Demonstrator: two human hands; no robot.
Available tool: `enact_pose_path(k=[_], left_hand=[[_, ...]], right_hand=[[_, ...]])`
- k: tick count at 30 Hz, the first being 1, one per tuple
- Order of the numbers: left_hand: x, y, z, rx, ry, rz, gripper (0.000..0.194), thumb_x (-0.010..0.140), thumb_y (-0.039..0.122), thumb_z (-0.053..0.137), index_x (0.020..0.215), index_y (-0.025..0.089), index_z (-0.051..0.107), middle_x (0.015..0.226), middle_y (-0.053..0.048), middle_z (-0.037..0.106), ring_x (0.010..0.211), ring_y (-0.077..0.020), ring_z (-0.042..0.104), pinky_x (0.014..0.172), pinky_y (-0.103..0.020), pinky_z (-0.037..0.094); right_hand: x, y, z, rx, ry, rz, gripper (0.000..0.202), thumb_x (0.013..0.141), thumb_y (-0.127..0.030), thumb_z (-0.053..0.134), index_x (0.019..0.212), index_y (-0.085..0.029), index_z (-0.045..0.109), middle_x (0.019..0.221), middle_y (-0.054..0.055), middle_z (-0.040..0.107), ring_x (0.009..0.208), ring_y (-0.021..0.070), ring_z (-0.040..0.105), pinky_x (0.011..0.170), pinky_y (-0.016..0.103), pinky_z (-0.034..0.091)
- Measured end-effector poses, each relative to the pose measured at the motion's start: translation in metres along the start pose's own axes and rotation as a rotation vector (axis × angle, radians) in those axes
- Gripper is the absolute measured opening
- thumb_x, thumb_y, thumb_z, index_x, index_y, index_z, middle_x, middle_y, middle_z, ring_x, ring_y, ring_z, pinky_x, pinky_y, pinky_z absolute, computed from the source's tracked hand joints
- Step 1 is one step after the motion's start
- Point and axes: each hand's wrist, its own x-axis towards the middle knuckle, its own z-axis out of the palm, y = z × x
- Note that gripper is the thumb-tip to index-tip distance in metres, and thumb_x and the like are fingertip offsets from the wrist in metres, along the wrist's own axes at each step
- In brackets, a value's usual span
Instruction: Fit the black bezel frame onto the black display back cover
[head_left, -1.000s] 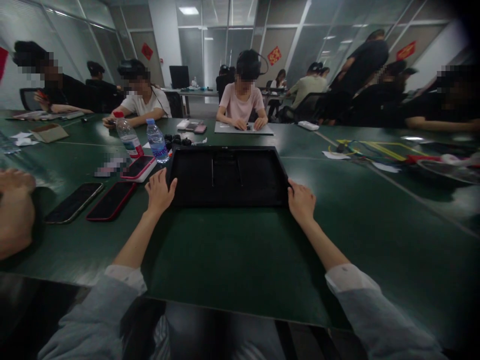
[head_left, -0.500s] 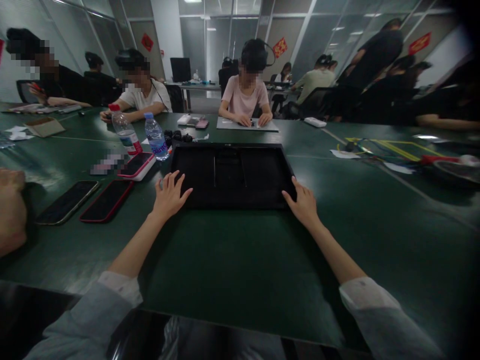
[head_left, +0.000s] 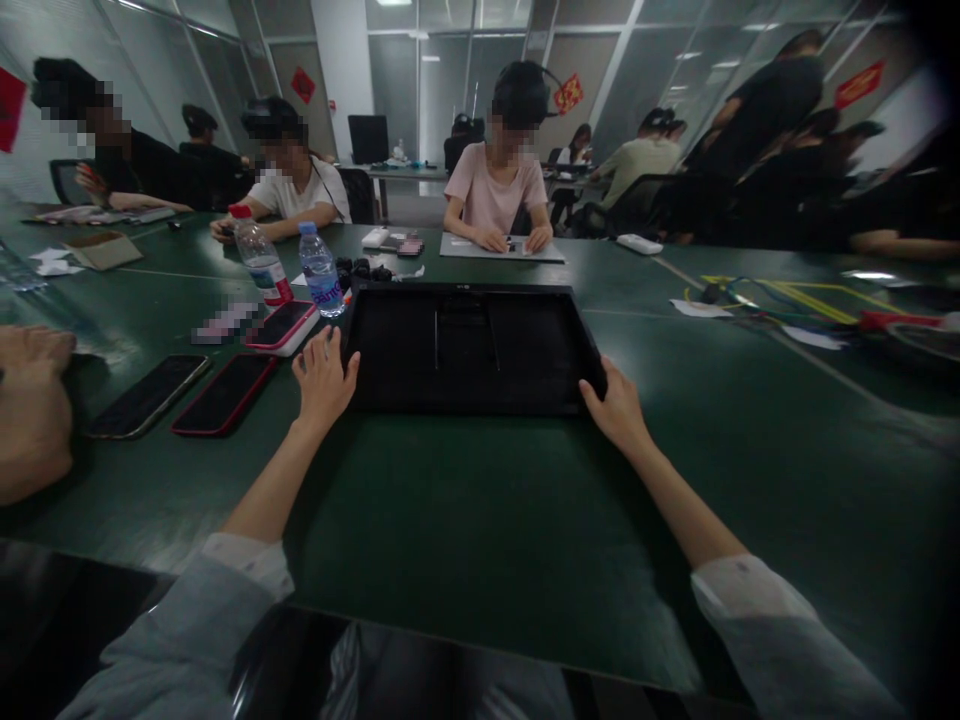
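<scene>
A shallow black rectangular tray (head_left: 465, 392) lies flat on the green table in front of me. Its floor is dark, with two thin pale lines and small light lettering on the far rim. My right hand (head_left: 616, 405) grips the near right corner, thumb at the front and fingers along the outer side. At the near left corner, my left hand (head_left: 326, 380) has its fingers spread and its thumb apart, close to the tray's side. Whether the left thumb touches the tray I cannot tell.
Left of the tray lie two dark phones (head_left: 225, 396) and a pink-edged device (head_left: 283, 327). Two water bottles (head_left: 321, 275) stand behind them. Another person's hand (head_left: 34, 410) rests at far left. Yellow cables (head_left: 795, 290) lie at right. Across the table, a person (head_left: 499, 190) works on a grey board.
My left hand has shifted slightly left, its thumb drawing back from the tray's front edge. My right hand has closed around the right corner. The whole view has turned a little.
</scene>
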Motion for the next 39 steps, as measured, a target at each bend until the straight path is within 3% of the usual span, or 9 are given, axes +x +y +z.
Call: enact_pose_path(k=[4, 6, 12, 39], left_hand=[[0.007, -0.015, 0.010, -0.105, -0.248, 0.008, 0.073, 0.104, 0.046, 0.041, 0.166, 0.012, 0.027, 0.163, -0.023, 0.043, 0.149, -0.0351, 0.046, 0.116, -0.052, 0.043], [0.010, -0.020, 0.015, -0.141, -0.284, 0.013, 0.074, 0.103, 0.043, 0.042, 0.167, 0.011, 0.022, 0.164, -0.023, 0.043, 0.149, -0.0338, 0.046, 0.117, -0.050, 0.043], [0.011, -0.023, 0.018, -0.180, -0.270, 0.008, 0.075, 0.103, 0.044, 0.044, 0.168, 0.013, 0.021, 0.167, -0.022, 0.039, 0.152, -0.0338, 0.043, 0.120, -0.051, 0.039], [0.008, -0.021, 0.016, -0.173, -0.261, -0.003, 0.075, 0.103, 0.046, 0.042, 0.168, 0.016, 0.021, 0.169, -0.020, 0.035, 0.154, -0.0350, 0.039, 0.119, -0.057, 0.041]], right_hand=[[0.001, 0.002, 0.002, 0.010, -0.006, 0.015, 0.077, 0.100, -0.057, 0.038, 0.157, -0.005, 0.043, 0.148, 0.028, 0.056, 0.141, 0.0397, 0.050, 0.116, 0.060, 0.041], [0.002, 0.004, 0.003, 0.012, -0.009, 0.016, 0.077, 0.100, -0.056, 0.038, 0.156, -0.005, 0.044, 0.147, 0.028, 0.056, 0.141, 0.0394, 0.051, 0.117, 0.060, 0.041], [0.002, 0.005, 0.004, 0.018, -0.009, 0.018, 0.077, 0.097, -0.050, 0.039, 0.154, 0.001, 0.044, 0.147, 0.030, 0.056, 0.141, 0.0398, 0.051, 0.118, 0.059, 0.040], [0.002, 0.003, 0.003, 0.034, 0.006, 0.016, 0.072, 0.094, -0.042, 0.043, 0.154, -0.004, 0.046, 0.148, 0.027, 0.057, 0.142, 0.0385, 0.051, 0.115, 0.060, 0.043]])
